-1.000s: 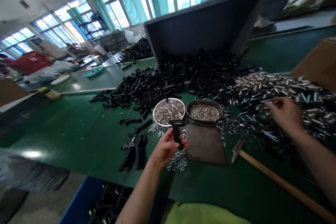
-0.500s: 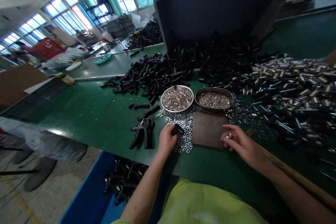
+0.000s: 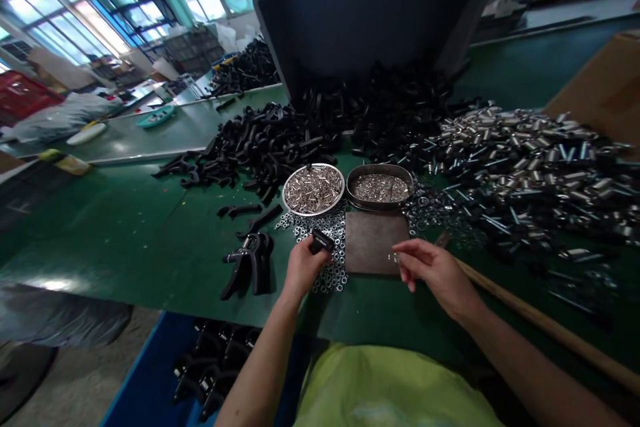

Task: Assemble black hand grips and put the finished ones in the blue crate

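My left hand point(image 3: 301, 272) is closed round a black plastic part point(image 3: 323, 240), held just above loose hex nuts point(image 3: 330, 279) on the green table. My right hand point(image 3: 435, 275) pinches a small shiny metal piece point(image 3: 393, 257) between thumb and fingertips, over the right side of a flat brown metal plate point(image 3: 376, 240); its exact kind is too small to tell. Behind the plate stands an oval tin point(image 3: 352, 200) of tiny metal bits. Beside it a round dish point(image 3: 285, 202) holds small metal pins. Black clamps point(image 3: 261, 263) stand left of my left hand.
Black plastic parts point(image 3: 260, 140) spill from a large tipped grey bin point(image 3: 360, 20). On the right lie heaped metal sleeves point(image 3: 530, 140) and a wooden-handled hammer point(image 3: 530, 313). A blue crate point(image 3: 145, 373) with black clamps sits below the table's front edge.
The view has swung to the right. My right hand has brought the small metal piece further out at its fingertips, over the plate. My left hand still holds the black part.
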{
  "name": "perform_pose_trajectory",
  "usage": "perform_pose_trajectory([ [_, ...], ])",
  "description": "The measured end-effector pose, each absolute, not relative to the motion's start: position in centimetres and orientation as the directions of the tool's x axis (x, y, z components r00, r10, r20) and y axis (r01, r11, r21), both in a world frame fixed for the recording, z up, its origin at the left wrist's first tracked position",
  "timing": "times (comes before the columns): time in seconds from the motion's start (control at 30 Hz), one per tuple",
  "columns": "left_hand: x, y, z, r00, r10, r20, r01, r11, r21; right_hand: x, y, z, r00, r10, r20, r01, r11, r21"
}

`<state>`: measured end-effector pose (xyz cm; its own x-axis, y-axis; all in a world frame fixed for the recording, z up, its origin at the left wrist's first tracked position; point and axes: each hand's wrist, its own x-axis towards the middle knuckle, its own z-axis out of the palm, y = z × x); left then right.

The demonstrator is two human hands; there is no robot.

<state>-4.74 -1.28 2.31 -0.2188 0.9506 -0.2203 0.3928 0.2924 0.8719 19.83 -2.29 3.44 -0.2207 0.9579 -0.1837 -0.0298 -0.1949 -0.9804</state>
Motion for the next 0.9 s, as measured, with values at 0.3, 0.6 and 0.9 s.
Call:
perform_pose_trajectory([
  [0.3, 2.0, -3.6, 5.3, 0.132, 0.849, -0.511, -0.464, 0.509, 0.725, 17.6, -2.7, 5.5, -0.278, 0.959, -0.056, -0.232, -0.124, -0.965],
  [0.6, 0.9, -3.7, 4.5, 0.129, 0.929, -0.346, -0.195, 0.366, 0.91, 17.3, -2.2, 4.4, -0.221, 0.956, -0.193, -0.274, -0.25, -0.928],
  [0.9, 2.5, -4.2, 2.0, 0.182, 0.823, -0.539, -0.421, 0.56, 0.714, 18.0, -1.7, 4.4, -0.139, 0.988, 0.07, 0.185, 0.095, -0.978],
])
